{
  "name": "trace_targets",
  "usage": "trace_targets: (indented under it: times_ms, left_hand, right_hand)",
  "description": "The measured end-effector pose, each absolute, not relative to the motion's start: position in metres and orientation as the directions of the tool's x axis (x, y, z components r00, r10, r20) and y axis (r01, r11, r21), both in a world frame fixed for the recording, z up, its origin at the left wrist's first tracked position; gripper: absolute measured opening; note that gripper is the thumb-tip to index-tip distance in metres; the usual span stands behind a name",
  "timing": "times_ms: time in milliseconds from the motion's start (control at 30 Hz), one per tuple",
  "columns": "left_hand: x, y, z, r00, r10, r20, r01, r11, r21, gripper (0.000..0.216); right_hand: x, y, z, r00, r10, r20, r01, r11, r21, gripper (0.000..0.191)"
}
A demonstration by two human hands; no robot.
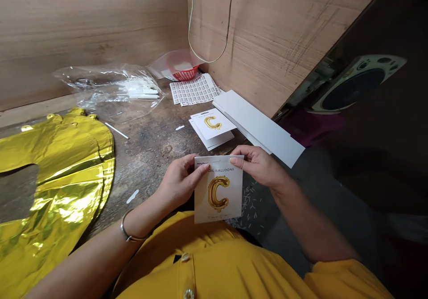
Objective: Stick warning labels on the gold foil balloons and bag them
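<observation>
A white foil balloon card (219, 196) with a gold letter C printed on it is held upright in front of my body. My left hand (182, 178) grips its upper left corner, thumb across the front. At the upper right corner, my right hand (256, 163) pinches the same card between thumb and fingers. Just beyond it on the table lies a small pile of similar cards (214, 124), the top one also showing a gold C. Long white card strips (261, 125) are stacked to the right of that pile.
Flat gold foil balloons (76, 165) cover the table's left side. A clear plastic bag with white sticks (138, 88), barcode label sheets (194, 89) and a red basket (185, 72) stand at the back. One loose white stick (116, 130) lies nearby. White scraps (252, 205) litter the floor.
</observation>
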State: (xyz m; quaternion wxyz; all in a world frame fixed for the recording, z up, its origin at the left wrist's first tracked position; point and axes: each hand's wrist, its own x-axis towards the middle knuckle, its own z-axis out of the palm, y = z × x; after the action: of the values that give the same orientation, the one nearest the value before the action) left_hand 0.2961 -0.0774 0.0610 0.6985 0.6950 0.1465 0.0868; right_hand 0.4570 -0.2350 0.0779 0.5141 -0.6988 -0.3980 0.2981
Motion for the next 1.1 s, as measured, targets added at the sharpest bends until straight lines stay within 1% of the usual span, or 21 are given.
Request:
trace_targets:
  times_ms: [67,100,167,233,300,367,400,433,467,500,533,567,633,700,800,900,967,1000,1033,1100]
  left_hand:
    - [0.297,-0.08,0.061,0.935,0.348,-0.073,0.096,-0.049,0.994,0.028]
    - [0.298,-0.081,0.062,0.934,0.352,-0.064,0.102,-0.089,0.991,0.027]
    - [0.299,-0.083,0.063,0.936,0.348,-0.051,0.111,-0.156,0.982,0.025]
    - [0.3,-0.083,0.063,0.941,0.338,-0.018,0.097,-0.217,0.971,0.024]
    - [0.299,-0.084,0.062,0.948,0.315,0.052,0.061,-0.338,0.939,0.022]
    - [0.298,-0.083,0.061,0.948,0.273,0.162,0.003,-0.516,0.856,0.019]
    - [0.297,-0.083,0.061,0.942,0.252,0.22,-0.027,-0.598,0.801,0.019]
    - [0.296,-0.083,0.062,0.934,0.234,0.269,-0.052,-0.659,0.751,0.018]
    - [0.295,-0.083,0.062,0.927,0.217,0.304,-0.071,-0.697,0.714,0.018]
    - [0.295,-0.082,0.063,0.923,0.204,0.326,-0.087,-0.715,0.694,0.019]
    - [0.294,-0.082,0.063,0.924,0.193,0.331,-0.095,-0.721,0.687,0.019]
    - [0.294,-0.082,0.063,0.927,0.188,0.324,-0.094,-0.721,0.687,0.02]
    - [0.294,-0.081,0.063,0.938,0.18,0.296,-0.082,-0.715,0.694,0.022]
    - [0.294,-0.08,0.062,0.945,0.175,0.275,-0.072,-0.711,0.7,0.023]
    - [0.295,-0.08,0.06,0.954,0.149,0.262,-0.085,-0.701,0.708,0.023]
    - [0.295,-0.081,0.059,0.96,0.134,0.247,-0.096,-0.671,0.735,0.022]
    - [0.294,-0.081,0.059,0.968,0.139,0.209,-0.083,-0.61,0.788,0.022]
    - [0.293,-0.081,0.06,0.972,0.151,0.179,-0.064,-0.562,0.825,0.023]
    - [0.292,-0.081,0.06,0.974,0.173,0.146,-0.04,-0.503,0.864,0.024]
    - [0.291,-0.08,0.061,0.967,0.244,0.07,0.024,-0.363,0.932,0.025]
  right_hand:
    - [0.459,-0.236,0.083,0.484,0.875,0.009,0.318,-0.166,-0.934,0.018]
    - [0.46,-0.235,0.089,0.465,0.885,0.018,0.363,-0.173,-0.916,0.02]
    - [0.459,-0.233,0.101,0.4,0.917,0.013,0.458,-0.187,-0.869,0.021]
    - [0.454,-0.23,0.113,0.307,0.952,-0.01,0.554,-0.188,-0.811,0.015]
    - [0.448,-0.226,0.12,0.249,0.969,0.0,0.682,-0.175,-0.71,0.011]
    - [0.442,-0.225,0.121,0.235,0.971,0.037,0.81,-0.175,-0.56,0.011]
    - [0.441,-0.224,0.121,0.23,0.972,0.044,0.843,-0.176,-0.508,0.012]
    - [0.442,-0.224,0.12,0.222,0.975,0.029,0.844,-0.177,-0.505,0.013]
    - [0.444,-0.224,0.119,0.206,0.979,-0.011,0.809,-0.177,-0.561,0.012]
    - [0.449,-0.223,0.117,0.173,0.982,-0.071,0.733,-0.177,-0.656,0.009]
    - [0.455,-0.223,0.115,0.12,0.983,-0.135,0.63,-0.181,-0.756,0.007]
    - [0.462,-0.222,0.113,0.062,0.98,-0.187,0.516,-0.192,-0.835,0.009]
    - [0.475,-0.221,0.108,-0.01,0.969,-0.248,0.34,-0.23,-0.912,0.019]
    - [0.482,-0.219,0.103,-0.008,0.961,-0.276,0.253,-0.265,-0.93,0.022]
    - [0.481,-0.217,0.096,0.018,0.952,-0.306,0.163,-0.305,-0.938,0.018]
    - [0.476,-0.217,0.092,0.074,0.953,-0.294,0.09,-0.3,-0.95,0.019]
    - [0.476,-0.221,0.088,0.153,0.952,-0.266,0.117,-0.285,-0.951,0.018]
    - [0.478,-0.226,0.085,0.197,0.946,-0.256,0.171,-0.29,-0.942,0.017]
    - [0.481,-0.232,0.081,0.237,0.937,-0.255,0.254,-0.313,-0.915,0.016]
    - [0.487,-0.248,0.071,0.286,0.917,-0.277,0.468,-0.386,-0.795,0.013]
